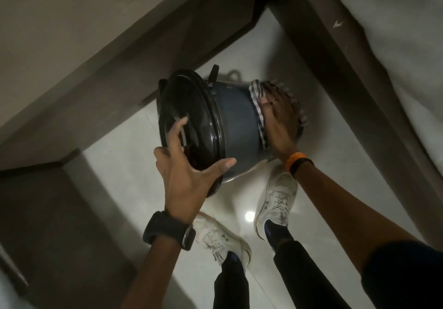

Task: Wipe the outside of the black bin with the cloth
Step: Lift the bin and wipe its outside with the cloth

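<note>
1. Your left hand (189, 176) is spread wide over the bin's (236, 121) glossy lid (191, 116), thumb hooked on the lower rim and fingers splayed on the lid face; it is open and bracing, not clamped.
2. Your right hand (278, 114) lies flat, fingers together, pressing the checked cloth (257, 107) against the bin's side wall near its base end.
3. The bin is tipped on its side and held up above the pale floor (134, 155), just ahead of your shoes (275, 203), with the lid facing left and the base to the right.
4. For the wipe itself, I judge that long strokes from the base toward the lid rim would suit, with the palm kept flat so the cloth does not bunch under the fingers.
5. Turn the bin a little with the left hand after each pass, so that the far side, now hidden, meets the cloth too.
6. Mind the grip: the lid looks slick, and an open-palmed hold may slip if you press hard from the right. Press both hands toward each other evenly.
7. The groove under the lid rim and the small black tab (214, 73) at the top edge probably trap dirt; work a folded corner of cloth in there.
8. As for contents: the lid is shut, so you cannot tell whether anything is inside.
</note>
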Tool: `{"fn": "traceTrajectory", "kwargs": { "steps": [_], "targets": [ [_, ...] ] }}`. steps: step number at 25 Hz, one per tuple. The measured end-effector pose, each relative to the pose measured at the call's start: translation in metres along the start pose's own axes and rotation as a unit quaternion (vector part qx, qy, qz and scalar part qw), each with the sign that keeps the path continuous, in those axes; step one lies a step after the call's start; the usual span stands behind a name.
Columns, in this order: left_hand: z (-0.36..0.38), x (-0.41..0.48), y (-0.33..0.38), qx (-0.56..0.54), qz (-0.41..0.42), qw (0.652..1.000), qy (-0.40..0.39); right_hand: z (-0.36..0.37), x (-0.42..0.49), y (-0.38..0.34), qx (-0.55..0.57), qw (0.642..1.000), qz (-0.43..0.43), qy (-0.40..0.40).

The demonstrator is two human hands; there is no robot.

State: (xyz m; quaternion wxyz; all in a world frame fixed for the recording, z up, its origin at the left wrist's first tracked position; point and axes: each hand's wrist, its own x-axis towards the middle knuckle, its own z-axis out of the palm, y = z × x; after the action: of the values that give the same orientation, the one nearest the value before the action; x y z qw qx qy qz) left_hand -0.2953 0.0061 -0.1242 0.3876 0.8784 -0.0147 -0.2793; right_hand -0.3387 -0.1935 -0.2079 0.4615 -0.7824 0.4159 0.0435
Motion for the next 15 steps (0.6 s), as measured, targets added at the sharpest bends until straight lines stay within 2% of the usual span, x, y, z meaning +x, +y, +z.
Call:
{"fn": "traceTrajectory", "kwargs": {
  "steps": [1, 3, 4, 8, 9, 11, 13, 15],
  "targets": [
    [-0.003, 0.005, 0.002, 0.012, -0.006, 1.000, -0.007, -0.002, -0.006, -0.008, 0.061, 0.998, 0.015, -0.007],
    [-0.004, 0.013, 0.006, 0.034, -0.005, 0.999, -0.019, 0.001, -0.033, -0.044, 0.258, 0.964, 0.059, -0.006],
    [-0.004, 0.016, 0.007, 0.039, -0.001, 0.999, -0.027, 0.004, -0.047, -0.061, 0.310, 0.949, 0.063, -0.019],
    [0.008, 0.022, 0.002, 0.096, 0.007, 0.992, -0.077, 0.022, -0.063, -0.097, 0.299, 0.948, -0.016, -0.105],
    [0.012, 0.025, -0.001, 0.115, 0.018, 0.989, -0.091, 0.024, -0.055, -0.098, 0.311, 0.944, -0.015, -0.112],
    [0.023, 0.025, -0.009, 0.123, 0.020, 0.987, -0.098, 0.029, -0.034, -0.088, 0.336, 0.934, 0.048, -0.111],
    [0.035, 0.022, -0.013, 0.084, -0.008, 0.994, -0.064, 0.034, -0.018, -0.081, 0.303, 0.944, 0.080, -0.106],
    [0.040, 0.025, -0.016, 0.003, -0.041, 0.999, -0.006, 0.043, -0.014, -0.085, 0.260, 0.952, 0.049, -0.151]
  ]
}}
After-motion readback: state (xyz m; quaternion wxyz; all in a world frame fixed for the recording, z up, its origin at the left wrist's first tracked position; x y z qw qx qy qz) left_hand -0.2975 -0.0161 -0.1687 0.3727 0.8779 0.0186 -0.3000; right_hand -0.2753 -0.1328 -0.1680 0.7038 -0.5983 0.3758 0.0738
